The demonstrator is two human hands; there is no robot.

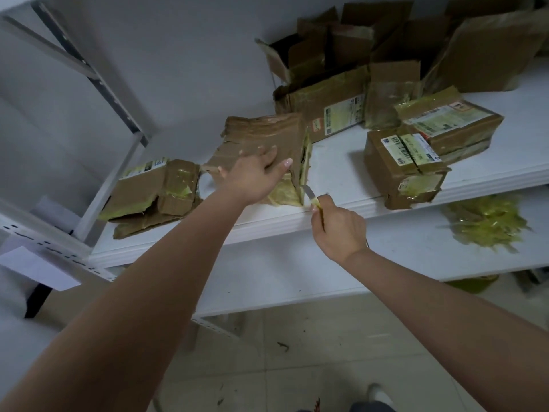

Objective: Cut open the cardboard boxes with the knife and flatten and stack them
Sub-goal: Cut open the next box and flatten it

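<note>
Two hands work at the shelf (341, 173) edge: the left hand (252, 176) lies flat with spread fingers on the box (261, 138), steadying it, while the right hand (338, 230) grips the knife (310, 196), its blade seemingly at the box's taped near corner.

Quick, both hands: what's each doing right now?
Left hand: open, fingers spread, pressing on the cardboard box.
Right hand: gripping the knife, blade at the box's taped edge.
</note>
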